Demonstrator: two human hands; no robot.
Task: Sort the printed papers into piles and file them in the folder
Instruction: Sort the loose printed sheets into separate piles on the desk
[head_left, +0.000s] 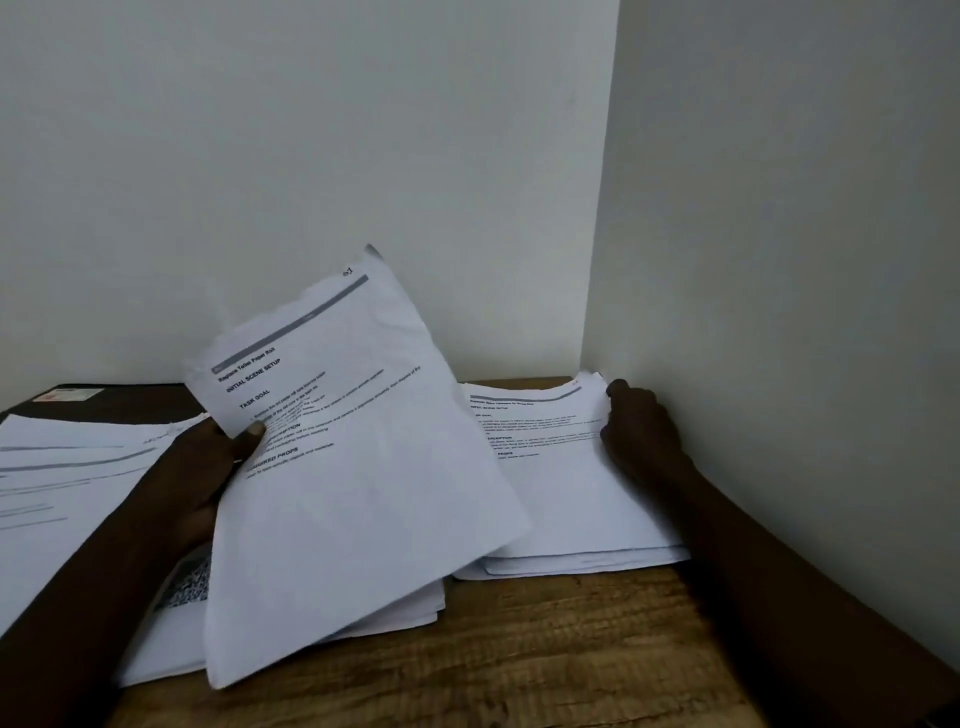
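Observation:
My left hand (208, 467) grips a bundle of printed papers (353, 467) by its left edge, thumb on top; the bundle is raised and tilted over the middle of the table. Its top sheet shows a grey bar and headings. Under it lies another stack of sheets (171, 654). My right hand (639, 431) rests on the far right edge of a flat pile of papers (561, 499) beside the right wall, fingers curled on the pile's edge. A third spread of sheets (62, 493) lies at the left. A dark folder (130, 397) lies at the back left, partly covered.
The wooden table (519, 649) sits in a corner: a white wall behind and another wall (779, 260) close on the right. Bare wood shows along the front edge.

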